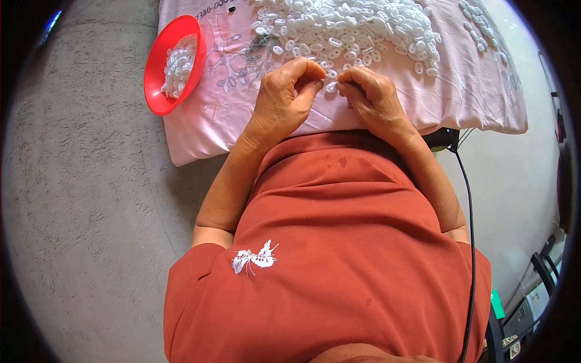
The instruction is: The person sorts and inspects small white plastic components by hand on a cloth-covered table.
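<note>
Both hands meet at the near side of a pink cloth-covered table point(200, 130), close to a large heap of small white oval plastic pieces point(363, 27) with holes in them. My left hand point(290, 94) is closed, thumb and forefinger pinched together; what sits between them, if anything, is too small to make out. My right hand point(374, 100) is likewise pinched, its fingertips touching or just beside a single white oval piece point(331, 88). Whether that piece is gripped or lies on the cloth I cannot tell.
At the table's left edge a red bowl point(158, 72) holds more white pieces. Dark thin scraps point(261, 47) lie left of the heap, with a small black object point(232, 9) farther back. Several greyish pieces point(480, 27) lie at the far right. A black cable point(470, 218) hangs along my right side.
</note>
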{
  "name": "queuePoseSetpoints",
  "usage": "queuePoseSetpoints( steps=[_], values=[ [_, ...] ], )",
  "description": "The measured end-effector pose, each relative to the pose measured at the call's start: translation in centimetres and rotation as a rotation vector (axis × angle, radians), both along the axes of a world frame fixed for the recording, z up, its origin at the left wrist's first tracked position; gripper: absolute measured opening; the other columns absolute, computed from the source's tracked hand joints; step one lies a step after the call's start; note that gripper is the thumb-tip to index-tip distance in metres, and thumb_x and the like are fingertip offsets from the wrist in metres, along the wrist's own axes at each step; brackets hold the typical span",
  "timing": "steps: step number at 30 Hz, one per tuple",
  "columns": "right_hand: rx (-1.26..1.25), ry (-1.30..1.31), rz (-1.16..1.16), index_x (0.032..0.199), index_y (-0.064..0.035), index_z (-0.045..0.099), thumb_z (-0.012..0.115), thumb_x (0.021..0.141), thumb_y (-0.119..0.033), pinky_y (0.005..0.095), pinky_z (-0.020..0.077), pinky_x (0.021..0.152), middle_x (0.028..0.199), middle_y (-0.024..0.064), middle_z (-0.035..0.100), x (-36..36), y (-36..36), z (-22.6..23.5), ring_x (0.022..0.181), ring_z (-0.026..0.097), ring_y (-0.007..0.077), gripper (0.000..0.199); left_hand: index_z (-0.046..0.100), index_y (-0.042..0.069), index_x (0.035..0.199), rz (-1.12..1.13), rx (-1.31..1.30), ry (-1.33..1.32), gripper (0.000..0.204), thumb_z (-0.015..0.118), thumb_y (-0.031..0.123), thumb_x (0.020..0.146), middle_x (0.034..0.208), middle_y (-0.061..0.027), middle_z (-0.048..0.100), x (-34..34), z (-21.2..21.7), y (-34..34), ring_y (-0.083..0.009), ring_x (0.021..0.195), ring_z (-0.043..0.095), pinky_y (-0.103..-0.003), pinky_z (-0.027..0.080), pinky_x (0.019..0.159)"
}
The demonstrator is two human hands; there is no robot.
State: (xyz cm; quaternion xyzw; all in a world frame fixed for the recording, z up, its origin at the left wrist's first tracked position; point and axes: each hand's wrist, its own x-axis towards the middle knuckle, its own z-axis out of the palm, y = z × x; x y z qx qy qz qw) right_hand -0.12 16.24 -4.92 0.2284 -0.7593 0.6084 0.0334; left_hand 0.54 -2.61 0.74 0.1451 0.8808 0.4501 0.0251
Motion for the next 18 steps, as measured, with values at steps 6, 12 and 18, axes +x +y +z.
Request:
queuePoseSetpoints(
  steps=[6, 12, 18],
  values=[
    [0.049, 0.04, 0.014, 0.093, 0.0007, 0.06, 0.062, 0.087, -0.003, 0.0284, 0.046, 0.057, 0.074, 0.0081, 0.06, -0.02, 0.12, 0.13, 0.062, 0.058, 0.0153, 0.007, 0.061, -0.001, 0.096, 0.0, -0.018, -0.003, 0.01, 0.063, -0.003, 0.087, 0.085, -0.0036, 0.065, 0.05, 0.36, 0.27, -0.0076, 0.081, 0.061, -0.023, 0.051, 0.075],
    [0.072, 0.06, 0.015, 0.093, -0.0002, 0.061, 0.062, 0.087, -0.004, 0.0295, 0.0467, 0.059, 0.075, 0.0087, 0.06, 0.0, 0.11, 0.19, 0.064, 0.059, 0.0168, 0.007, 0.061, -0.001, 0.096, -0.045, -0.026, 0.011, 0.011, 0.064, -0.003, 0.085, 0.082, -0.0051, 0.066, 0.07, 0.47, 0.45, -0.0083, 0.079, 0.062, -0.024, 0.052, 0.074],
    [0.097, 0.052, 0.026, 0.093, -0.0007, 0.061, 0.061, 0.087, -0.003, 0.0296, 0.0474, 0.061, 0.077, 0.0093, 0.061, 0.04, 0.1, 0.11, 0.066, 0.06, 0.0183, 0.006, 0.061, -0.001, 0.095, -0.092, -0.062, 0.037, 0.011, 0.063, -0.004, 0.085, 0.082, -0.0075, 0.066, -0.1, 0.92, 0.36, -0.0101, 0.078, 0.063, -0.025, 0.051, 0.071]
  ],
)
